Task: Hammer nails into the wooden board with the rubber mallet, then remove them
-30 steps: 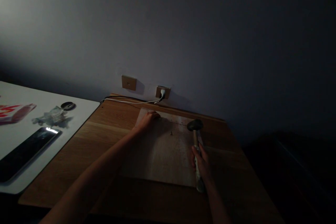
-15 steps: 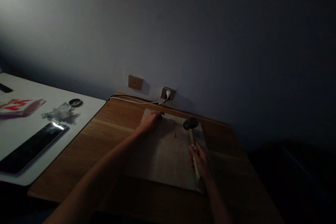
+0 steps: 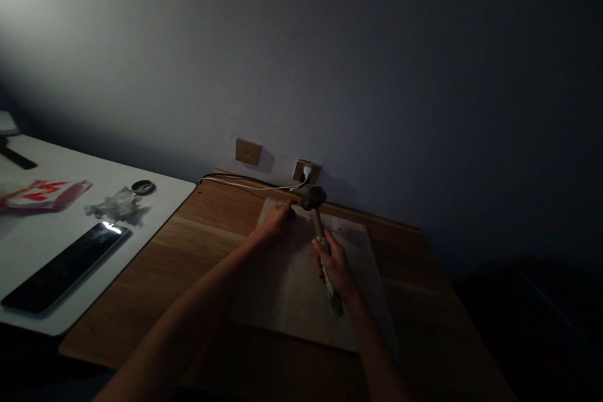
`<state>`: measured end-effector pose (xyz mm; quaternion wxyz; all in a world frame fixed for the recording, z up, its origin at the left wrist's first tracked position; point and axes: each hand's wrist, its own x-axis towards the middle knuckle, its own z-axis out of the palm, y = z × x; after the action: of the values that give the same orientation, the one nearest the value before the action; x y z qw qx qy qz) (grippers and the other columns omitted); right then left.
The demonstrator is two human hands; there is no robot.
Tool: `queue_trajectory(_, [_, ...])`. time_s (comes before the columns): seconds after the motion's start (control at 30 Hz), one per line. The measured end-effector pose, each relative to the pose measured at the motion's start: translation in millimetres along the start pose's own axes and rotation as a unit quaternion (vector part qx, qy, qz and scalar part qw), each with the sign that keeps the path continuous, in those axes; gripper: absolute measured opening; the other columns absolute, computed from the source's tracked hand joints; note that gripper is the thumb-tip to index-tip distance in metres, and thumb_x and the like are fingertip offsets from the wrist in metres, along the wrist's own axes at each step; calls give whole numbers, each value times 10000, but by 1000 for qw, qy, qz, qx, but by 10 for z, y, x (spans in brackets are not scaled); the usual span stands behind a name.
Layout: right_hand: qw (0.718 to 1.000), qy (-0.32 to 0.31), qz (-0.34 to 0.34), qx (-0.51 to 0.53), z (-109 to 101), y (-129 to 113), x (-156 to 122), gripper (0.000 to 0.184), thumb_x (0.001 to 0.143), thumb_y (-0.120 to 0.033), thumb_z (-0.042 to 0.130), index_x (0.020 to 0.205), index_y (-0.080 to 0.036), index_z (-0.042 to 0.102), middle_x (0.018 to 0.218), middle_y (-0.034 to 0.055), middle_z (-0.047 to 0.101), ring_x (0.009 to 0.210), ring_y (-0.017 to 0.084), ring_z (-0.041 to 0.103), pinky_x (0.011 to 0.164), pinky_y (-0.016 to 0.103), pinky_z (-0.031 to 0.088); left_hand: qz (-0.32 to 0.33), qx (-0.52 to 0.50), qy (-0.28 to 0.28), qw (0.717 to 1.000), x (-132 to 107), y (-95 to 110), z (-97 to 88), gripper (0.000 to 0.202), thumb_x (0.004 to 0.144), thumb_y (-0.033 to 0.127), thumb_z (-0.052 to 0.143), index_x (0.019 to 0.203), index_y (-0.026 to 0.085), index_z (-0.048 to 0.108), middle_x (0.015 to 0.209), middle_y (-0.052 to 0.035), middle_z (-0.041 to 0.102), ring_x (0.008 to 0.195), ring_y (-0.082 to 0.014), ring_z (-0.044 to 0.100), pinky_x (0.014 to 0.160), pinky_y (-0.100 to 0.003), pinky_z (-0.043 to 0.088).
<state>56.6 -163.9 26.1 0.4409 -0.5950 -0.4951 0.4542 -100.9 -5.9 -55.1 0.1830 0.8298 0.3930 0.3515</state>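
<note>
Mallet [image 3: 318, 223], dark-headed, pale-handled, above the far edge of a pale rectangular wooden board [image 3: 306, 308]; likely head-heavy, best held low. My right hand [image 3: 335, 266] clamps its handle; left hand [image 3: 277, 221], board's far-left corner: can't tell fingers' closure.

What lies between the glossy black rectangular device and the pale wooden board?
In the head view: some white table, then brown wooden tabletop, with the left forearm over it.

A pale board [image 3: 296, 295] and, at the back, thin cables [image 3: 252, 188] lie on the wooden table [image 3: 176, 248]
</note>
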Motion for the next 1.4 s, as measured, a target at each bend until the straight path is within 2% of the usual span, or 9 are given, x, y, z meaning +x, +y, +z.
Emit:
queue_trajectory(0.2, [999,11,36,-10,-3,77,-23,447,803,-576,622,1049,-209,559,582,-117,464,335,59,400,273,156,314,3,15,1,1000,-7,8,4,546,823,105,538,1368,135,513,848,-55,736,762,-191,680,688,-266,509])
queue_trajectory(0.43, [991,102,84,5,-469,95,-448,491,779,-609,648,1071,-226,554,535,-108,478,330,72,394,285,161,292,19,42,20,999,10,164,-113,425,832,165,628,1257,183,618,1106,-106,670,1042,-243,620,907,-367,506])
queue_trajectory(0.53, [985,121,120,18,-595,259,-570,554,715,-633,685,1073,-234,545,550,-110,500,327,74,399,287,169,295,134,78,-36,987,-19,385,-118,325,888,180,614,1208,224,654,1170,-109,641,1107,-246,578,965,-385,472])
queue_trajectory(0.67, [978,137,154,23,-623,452,-629,596,656,-664,689,1035,-227,544,531,-113,491,322,74,386,283,172,285,353,124,-165,913,-79,735,13,228,959,139,526,1103,223,682,1091,-116,686,1029,-221,606,895,-354,479])
queue_trajectory(0.87, [980,135,148,11,-608,523,-640,636,701,-660,654,1142,-213,557,476,-121,449,329,88,386,299,171,292,374,133,-203,895,-123,908,132,171,958,161,541,913,195,703,862,-105,704,864,-219,634,757,-329,498])
queue_trajectory(0.93, [980,137,144,15,-612,539,-637,632,707,-655,658,1147,-213,555,481,-119,458,325,90,386,295,175,293,329,110,-187,919,-105,838,74,143,935,160,583,977,208,712,885,-91,716,873,-208,645,781,-310,506])
queue_trajectory(1.07, [980,137,143,26,-616,562,-633,596,708,-643,667,1108,-216,551,523,-109,497,325,83,398,290,176,293,119,36,-90,988,-31,513,-139,210,929,144,569,1054,216,722,974,-66,736,900,-172,676,823,-255,514])
queue_trajectory(1.23, [980,141,135,18,-610,583,-633,587,714,-626,665,1109,-203,567,549,-101,507,332,77,407,297,176,292,-48,30,-9,998,2,75,-332,259,905,138,521,1031,166,746,958,-73,773,850,-187,713,761,-251,528])
queue_trajectory(1.4, [979,149,140,20,-624,674,-612,613,729,-606,671,1175,-199,565,575,-96,516,344,72,416,314,177,312,-97,14,-14,995,-60,12,-332,248,834,147,580,988,191,770,938,-46,785,859,-196,723,762,-249,529])
